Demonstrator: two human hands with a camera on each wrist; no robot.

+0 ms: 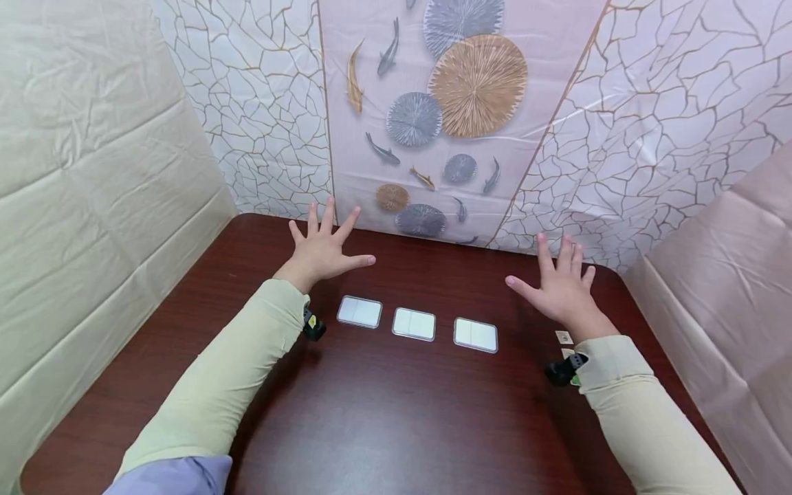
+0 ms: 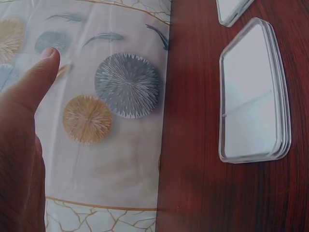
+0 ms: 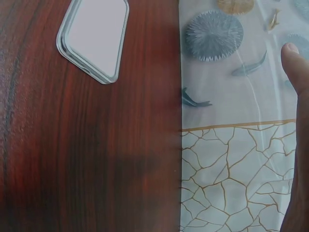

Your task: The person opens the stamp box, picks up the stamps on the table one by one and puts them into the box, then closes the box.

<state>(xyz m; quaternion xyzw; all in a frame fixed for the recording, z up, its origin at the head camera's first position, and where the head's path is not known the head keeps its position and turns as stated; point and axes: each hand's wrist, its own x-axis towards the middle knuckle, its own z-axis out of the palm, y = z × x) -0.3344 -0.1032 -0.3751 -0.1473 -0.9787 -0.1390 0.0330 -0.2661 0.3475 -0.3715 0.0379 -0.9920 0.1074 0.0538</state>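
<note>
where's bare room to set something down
Widest: the near table, between the sleeves, this side of the three white cases. A narrower strip separates the cases from the patterned cloth. Crowded: slim gaps between cases, and small tags near the right hand.

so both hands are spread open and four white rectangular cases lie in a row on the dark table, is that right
Not four: the head view shows three white rectangular cases in a row on the dark table. The rest holds.
</note>
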